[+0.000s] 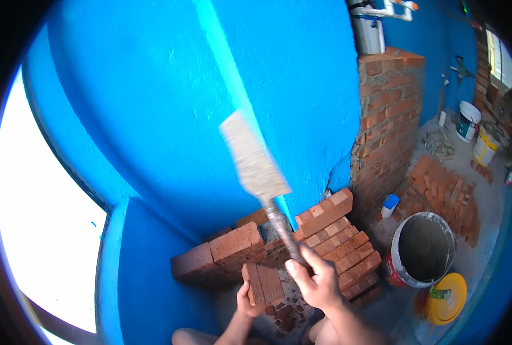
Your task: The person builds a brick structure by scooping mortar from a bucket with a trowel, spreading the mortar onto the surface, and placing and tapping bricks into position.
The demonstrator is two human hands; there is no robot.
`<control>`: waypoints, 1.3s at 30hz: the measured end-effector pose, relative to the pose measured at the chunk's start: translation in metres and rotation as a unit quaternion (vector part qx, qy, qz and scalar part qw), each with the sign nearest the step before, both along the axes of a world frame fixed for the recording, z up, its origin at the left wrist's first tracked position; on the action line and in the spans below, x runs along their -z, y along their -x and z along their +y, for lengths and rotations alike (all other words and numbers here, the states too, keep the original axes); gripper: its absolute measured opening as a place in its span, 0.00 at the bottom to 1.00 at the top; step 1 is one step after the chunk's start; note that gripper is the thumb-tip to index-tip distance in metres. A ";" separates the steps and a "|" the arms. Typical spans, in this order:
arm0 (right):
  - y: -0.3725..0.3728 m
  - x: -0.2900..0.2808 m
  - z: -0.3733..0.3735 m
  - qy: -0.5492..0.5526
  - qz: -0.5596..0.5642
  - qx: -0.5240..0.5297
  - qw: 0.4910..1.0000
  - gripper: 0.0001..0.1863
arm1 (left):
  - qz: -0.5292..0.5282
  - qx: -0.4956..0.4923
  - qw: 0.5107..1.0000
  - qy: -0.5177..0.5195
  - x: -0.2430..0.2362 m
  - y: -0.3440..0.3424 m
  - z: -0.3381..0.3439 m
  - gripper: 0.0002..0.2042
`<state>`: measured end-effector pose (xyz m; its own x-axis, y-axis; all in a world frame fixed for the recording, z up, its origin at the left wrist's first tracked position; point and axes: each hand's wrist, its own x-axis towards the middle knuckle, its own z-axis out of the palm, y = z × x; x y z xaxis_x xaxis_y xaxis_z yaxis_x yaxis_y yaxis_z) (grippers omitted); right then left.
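Low in the middle, my left hand (pixel 246 301) grips a reddish brick (pixel 263 285) with grooves along its face, holding it tilted above the floor. My right hand (pixel 320 282) is closed round the handle of a trowel (pixel 256 158). Its broad blade, coated in grey-beige mortar, points up and to the left before the blue wall. Behind the held brick runs a low course of bricks (pixel 236 242) against the wall, with grey mortar showing at its right end. A stack of bricks (pixel 348 253) stands just beyond my right hand.
A bucket of grey mortar (pixel 424 250) stands at the right beside a yellow lid (pixel 448 296). Farther back are a blue-topped white container (pixel 390 206), loose bricks (pixel 448 192), and pails (pixel 467 122). A brick pillar (pixel 387 109) rises behind the stack. Rubble (pixel 287 316) lies below.
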<state>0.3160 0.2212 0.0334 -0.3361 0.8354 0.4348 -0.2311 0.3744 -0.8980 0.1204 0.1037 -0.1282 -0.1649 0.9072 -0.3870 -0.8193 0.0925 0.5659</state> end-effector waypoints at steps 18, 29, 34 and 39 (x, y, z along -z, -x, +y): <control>-0.016 -0.008 0.027 0.217 0.112 0.065 0.968 0.22 | 0.890 0.192 0.413 0.022 -0.028 0.100 0.235 0.60; -0.010 -0.009 0.025 0.221 0.080 0.053 0.971 0.21 | 0.840 0.222 0.494 0.035 -0.009 0.101 0.235 0.62; -0.009 -0.006 0.026 0.188 0.070 0.043 0.979 0.21 | 0.840 0.210 0.501 0.025 -0.008 0.106 0.235 0.62; -0.007 -0.004 0.021 0.194 0.078 0.041 0.977 0.19 | 0.845 0.161 0.508 -0.040 -0.048 0.089 0.205 0.60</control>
<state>0.3233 0.2423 0.0379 -0.2165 0.9689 0.1197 -0.3596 0.0349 -0.9325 0.0313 0.3090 -0.0806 -0.0391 0.9942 0.1001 0.8936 -0.0101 0.4488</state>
